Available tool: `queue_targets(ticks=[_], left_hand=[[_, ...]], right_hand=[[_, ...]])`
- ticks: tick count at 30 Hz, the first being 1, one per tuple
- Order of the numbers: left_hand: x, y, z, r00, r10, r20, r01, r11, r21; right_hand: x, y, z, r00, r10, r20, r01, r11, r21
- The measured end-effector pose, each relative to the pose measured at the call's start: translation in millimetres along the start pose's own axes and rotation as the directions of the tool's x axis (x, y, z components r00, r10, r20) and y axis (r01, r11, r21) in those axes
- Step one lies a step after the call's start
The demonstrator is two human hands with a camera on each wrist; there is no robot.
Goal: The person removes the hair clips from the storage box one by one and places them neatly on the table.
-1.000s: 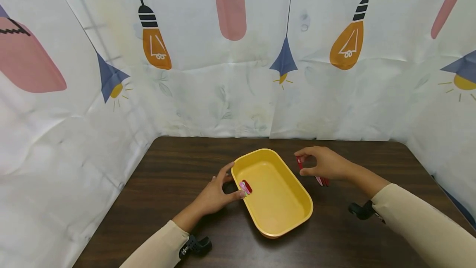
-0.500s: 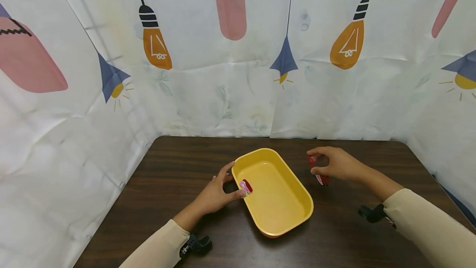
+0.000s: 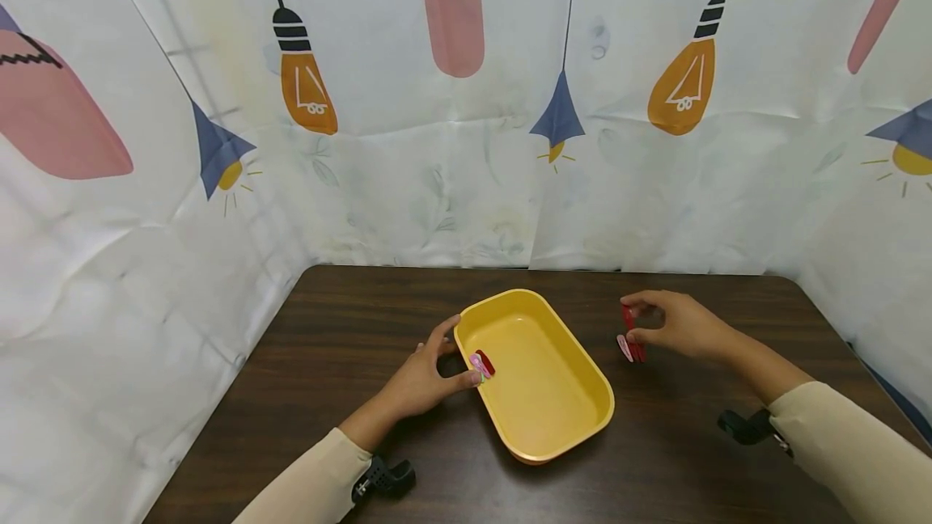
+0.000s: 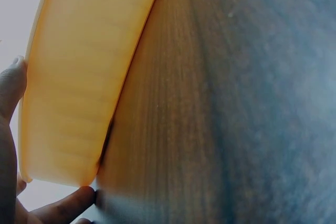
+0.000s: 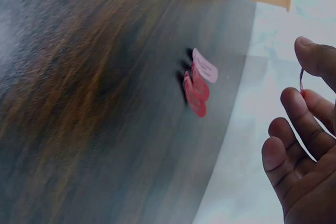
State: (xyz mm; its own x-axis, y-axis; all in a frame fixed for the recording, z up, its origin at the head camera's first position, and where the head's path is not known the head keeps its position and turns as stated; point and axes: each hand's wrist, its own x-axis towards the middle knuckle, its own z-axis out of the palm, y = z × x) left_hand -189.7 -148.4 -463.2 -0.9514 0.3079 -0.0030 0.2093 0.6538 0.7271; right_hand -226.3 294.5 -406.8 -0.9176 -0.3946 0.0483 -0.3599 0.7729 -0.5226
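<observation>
My left hand [image 3: 421, 380] holds the left side of a yellow plastic tray [image 3: 549, 386], thumb over the rim and a finger at the far corner. Inside the tray, near that thumb, lie a few small hair clips [image 3: 482, 364] in red, pink and a bit of green. My right hand [image 3: 679, 325] pinches a red hair clip [image 3: 628, 317] between thumb and fingertips; the right wrist view shows it edge-on as a thin strip. Below and beside it on the table, a pink hair clip [image 5: 205, 66] and two red hair clips [image 5: 195, 95] lie close together.
The dark wood-grain table [image 3: 379, 297] carries the tray near its middle. White cloth [image 3: 408, 184] printed with lamps and bulbs hangs behind the table and along its sides. A black wrist device [image 3: 750, 427] sits at each cuff.
My right hand has moved right, away from the tray, with the red hair clip in its pinch, and is now over the clips on the table. My left hand and the tray have stayed put.
</observation>
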Motion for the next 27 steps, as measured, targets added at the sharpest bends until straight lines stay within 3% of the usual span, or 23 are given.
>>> queue_targets(ticks=[8,27], left_hand=[[0.6,-1.0,0.0,1.000,0.004,-0.002,-0.005,1.000,-0.010],[-0.1,-1.5,-0.4,1.000,0.013,0.003,-0.013,1.000,-0.013]], right_hand=[[-7.8,7,-1,0.999,0.042,-0.008,-0.042,0.999,-0.002],[-22.3,29,8,0.998,0.046,-0.031,-0.047,0.998,-0.034]])
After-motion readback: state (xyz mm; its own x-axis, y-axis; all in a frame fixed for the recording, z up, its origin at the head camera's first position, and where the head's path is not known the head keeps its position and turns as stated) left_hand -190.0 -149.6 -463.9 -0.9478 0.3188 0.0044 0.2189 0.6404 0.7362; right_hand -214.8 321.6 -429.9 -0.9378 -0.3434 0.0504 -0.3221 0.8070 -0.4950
